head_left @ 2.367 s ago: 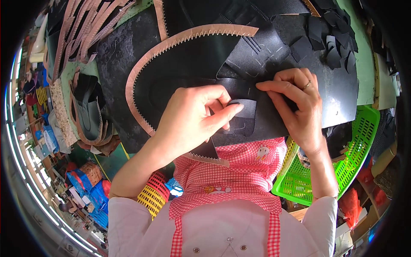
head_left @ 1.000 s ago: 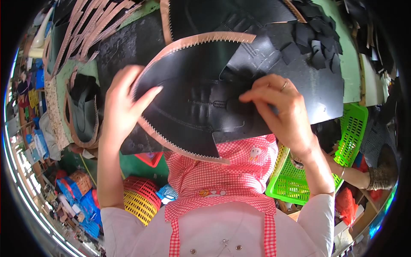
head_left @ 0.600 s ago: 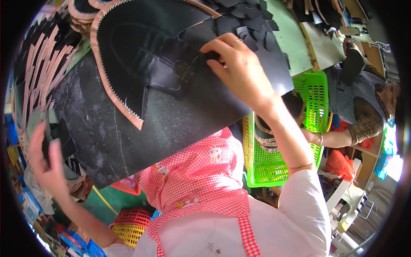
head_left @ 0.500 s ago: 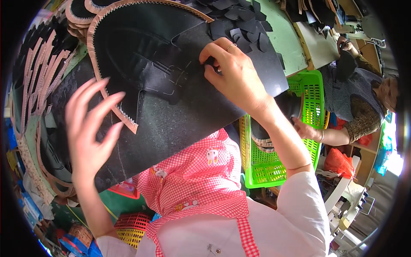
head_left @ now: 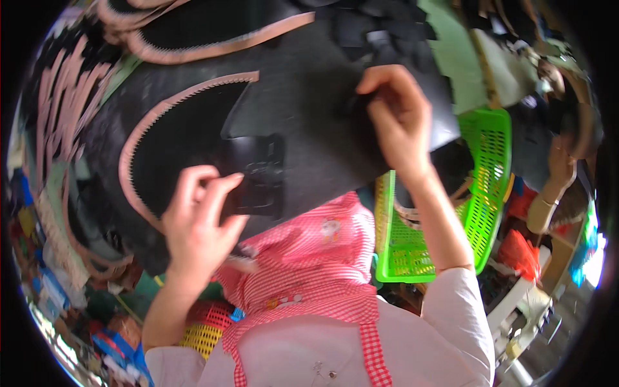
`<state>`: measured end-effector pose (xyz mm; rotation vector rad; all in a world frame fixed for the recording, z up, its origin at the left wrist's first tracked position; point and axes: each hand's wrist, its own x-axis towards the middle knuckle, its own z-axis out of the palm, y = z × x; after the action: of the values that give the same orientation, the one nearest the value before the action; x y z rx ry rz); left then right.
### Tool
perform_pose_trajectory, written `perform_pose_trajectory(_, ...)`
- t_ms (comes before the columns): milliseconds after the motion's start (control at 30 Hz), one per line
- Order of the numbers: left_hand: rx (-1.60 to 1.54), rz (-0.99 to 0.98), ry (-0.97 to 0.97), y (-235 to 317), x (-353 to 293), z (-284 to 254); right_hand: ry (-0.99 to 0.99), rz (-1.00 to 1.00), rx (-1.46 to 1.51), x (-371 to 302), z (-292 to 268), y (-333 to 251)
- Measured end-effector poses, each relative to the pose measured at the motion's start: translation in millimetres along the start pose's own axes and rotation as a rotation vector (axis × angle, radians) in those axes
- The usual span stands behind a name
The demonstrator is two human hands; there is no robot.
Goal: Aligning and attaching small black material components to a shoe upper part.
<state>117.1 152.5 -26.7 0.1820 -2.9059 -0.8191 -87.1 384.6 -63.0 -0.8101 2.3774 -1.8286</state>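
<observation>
An apron-wearing worker bends over a broad black sheet (head_left: 309, 161) on the bench, as seen from close by. Lying on it is a curved piece of black material edged with a tan, saw-toothed band (head_left: 187, 126), its wide arc turned to the worker's left and a stitched dark flap (head_left: 263, 169) at its right end. The left hand (head_left: 200, 219) rests at that flap with fingers bent and thumb standing apart from forefinger, a gap between their tips and nothing seen clasped. The right hand (head_left: 400, 119), raised over the sheet well apart from the piece, curls thumb and forefinger toward each other; a dark blur lies at the fingertips, and I cannot tell whether anything is held there.

Beyond the hands, a second tan-edged black piece (head_left: 193, 29) lies near the sheet's far side, with loose black patches (head_left: 403, 29) strewn to its right. Long tan strips (head_left: 61, 97) hang in a bunch at far left. A bright green slatted plastic basket (head_left: 493, 145) stands below the right forearm, near a red-and-white checked apron (head_left: 322, 258). At far right, a co-worker's hand (head_left: 560, 160) shows, blurred.
</observation>
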Motion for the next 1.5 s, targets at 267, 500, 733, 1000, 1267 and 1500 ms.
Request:
perform_pose_trajectory(267,-0.359,-0.002,-0.073,-4.0,4.2,-27.3,-0.194,0.263,0.284,-7.4,-9.8,-28.4)
perform_pose_trajectory(500,-0.608,-0.144,-0.097,10.5,40.2,-9.7,-0.404,0.444,0.490,-23.6,40.5,-66.9)
perform_pose_trajectory(733,-0.634,-0.279,-0.269,3.7,53.2,-8.6,-0.434,-0.185,-0.424,-17.7,32.6,-44.2)
perform_pose_trajectory(1000,-0.558,-0.265,-0.259,1.8,55.5,7.2,-0.424,-0.178,-0.418,-17.6,32.8,-40.5)
perform_pose_trajectory(1267,-0.527,-0.278,-0.231,5.2,54.2,8.3,-0.411,-0.176,-0.406,-18.2,32.6,-39.1)
perform_pose_trajectory(1500,-0.498,-0.231,-0.175,5.1,50.1,11.2,-0.418,-0.170,-0.407,-18.6,33.1,-44.1)
